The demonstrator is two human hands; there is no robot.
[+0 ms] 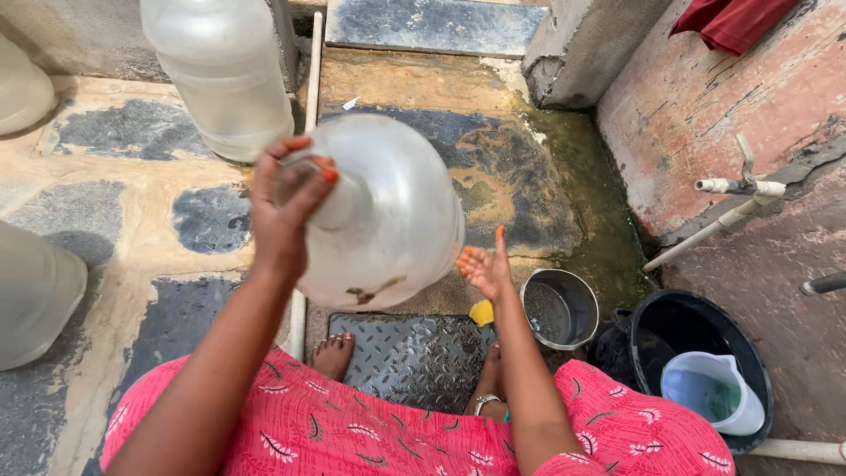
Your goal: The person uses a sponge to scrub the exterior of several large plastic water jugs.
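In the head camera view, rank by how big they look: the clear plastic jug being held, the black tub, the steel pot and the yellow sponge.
1. Clear plastic jug, though it is nearest the camera, so its lead is unsure.
2. Round black tub.
3. Round steel pot.
4. Small yellow sponge.

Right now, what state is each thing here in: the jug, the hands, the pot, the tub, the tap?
Jug: lifted, tilted, neck in left hand.
Right hand: open, at the jug's base.
Steel pot: upright on the ground, contents unclear.
Black tub: holds a white mug.
Tap: no water running.
Second jug: standing.
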